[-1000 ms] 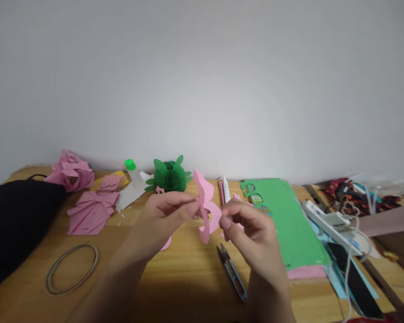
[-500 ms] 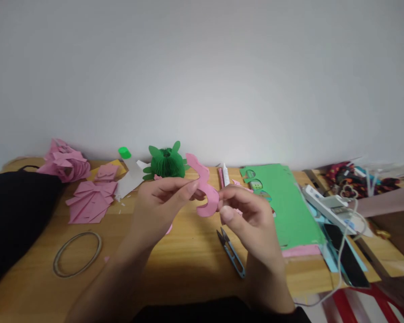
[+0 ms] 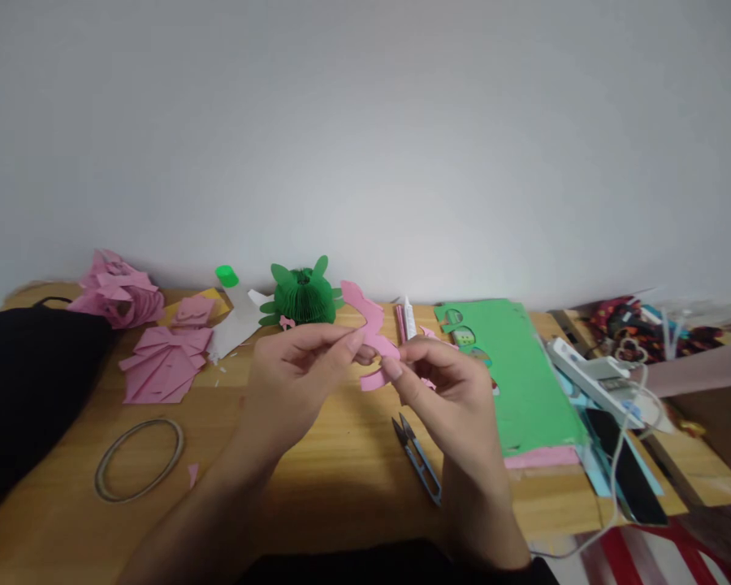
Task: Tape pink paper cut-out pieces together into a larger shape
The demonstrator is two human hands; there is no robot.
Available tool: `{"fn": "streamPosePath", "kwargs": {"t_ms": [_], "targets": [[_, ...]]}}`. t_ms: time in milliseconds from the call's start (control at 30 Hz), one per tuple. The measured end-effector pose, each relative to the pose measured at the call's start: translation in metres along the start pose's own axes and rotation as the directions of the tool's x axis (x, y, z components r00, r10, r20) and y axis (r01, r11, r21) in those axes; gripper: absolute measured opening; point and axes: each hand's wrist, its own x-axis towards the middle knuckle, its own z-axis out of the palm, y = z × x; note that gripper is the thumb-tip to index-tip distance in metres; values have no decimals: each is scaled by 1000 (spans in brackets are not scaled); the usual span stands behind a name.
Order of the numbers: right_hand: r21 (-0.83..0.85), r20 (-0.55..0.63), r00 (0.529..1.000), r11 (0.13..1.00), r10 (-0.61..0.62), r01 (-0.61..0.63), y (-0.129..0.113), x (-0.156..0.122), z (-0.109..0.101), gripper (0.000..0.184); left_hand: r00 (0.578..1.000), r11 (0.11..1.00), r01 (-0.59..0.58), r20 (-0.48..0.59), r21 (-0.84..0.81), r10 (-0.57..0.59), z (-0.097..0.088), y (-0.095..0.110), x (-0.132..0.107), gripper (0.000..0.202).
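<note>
A wavy cut strip of pink paper (image 3: 361, 304) is held up above the middle of the wooden table. My left hand (image 3: 301, 382) pinches it near its middle between thumb and fingers. With thumb and forefinger, my right hand (image 3: 447, 394) grips the lower curve at its right side. The strip's lower end curls leftward below the fingers. Under the right hand lie thread snips (image 3: 419, 463) with blue handles, blades pointing away. Behind the left hand stands a green pleated paper ball (image 3: 304, 296) with leaf-shaped paper pieces on it.
Folded pink paper pieces (image 3: 167, 361) and a metal bangle (image 3: 139, 461) lie to the left. Glue tubes (image 3: 409, 317) stand behind my right hand. Green paper sheets (image 3: 512, 374), a white power strip (image 3: 590, 378) and a dark phone (image 3: 627, 467) lie to the right.
My right thumb has closed down onto the pink paper strip, which has shifted slightly right and bent at its lower curve. The left hand keeps its pinch.
</note>
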Motion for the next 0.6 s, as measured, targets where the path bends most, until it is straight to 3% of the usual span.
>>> {"fn": "streamPosePath", "kwargs": {"t_ms": [167,600], "targets": [[-3,-18,999,999,-39,39,0,1,0,13,1000,999,10,-3,-39,-10,0,-1,-1,15],[17,66,993,995,-102,101,-2,3,2,12,999,991,-23,-49,-135,17,-1,-3,3,9]]}}
